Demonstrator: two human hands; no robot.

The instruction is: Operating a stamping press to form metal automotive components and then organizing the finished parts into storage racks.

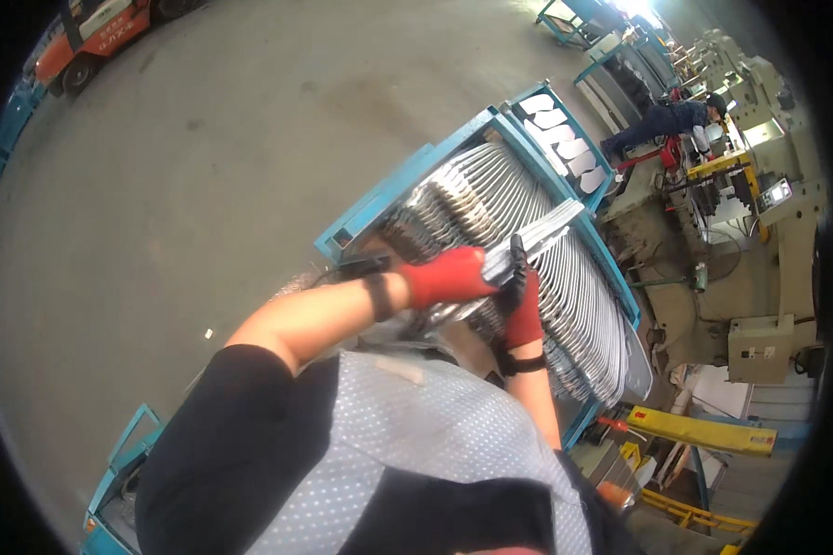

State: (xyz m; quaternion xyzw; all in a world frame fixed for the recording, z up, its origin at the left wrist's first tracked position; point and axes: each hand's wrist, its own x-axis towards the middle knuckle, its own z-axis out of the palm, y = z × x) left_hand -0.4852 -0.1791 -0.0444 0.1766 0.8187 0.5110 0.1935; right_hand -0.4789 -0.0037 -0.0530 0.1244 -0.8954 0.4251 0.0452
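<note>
Both my hands wear red gloves with black on the finger side, and dark bands circle the wrists. Between them is a small bundle of long, shiny stamped metal parts (548, 228), slanting up to the right above a bin. My left hand (449, 276) is closed around the near part of the bundle. From the right side, my right hand (520, 301) grips it too, with black fingers pointing upward. Beneath, the blue metal bin (398, 199) is packed with rows of similar metal parts (578, 319) standing on edge. My hands hide some of these rows.
Behind the bin stands another blue bin (528, 90) with flat pale pieces. A person (662, 128) in dark clothes bends at a machine at right. A yellow beam (702, 431) lies lower right. An orange forklift (97, 42) is far left, a blue frame (120, 472) lower left.
</note>
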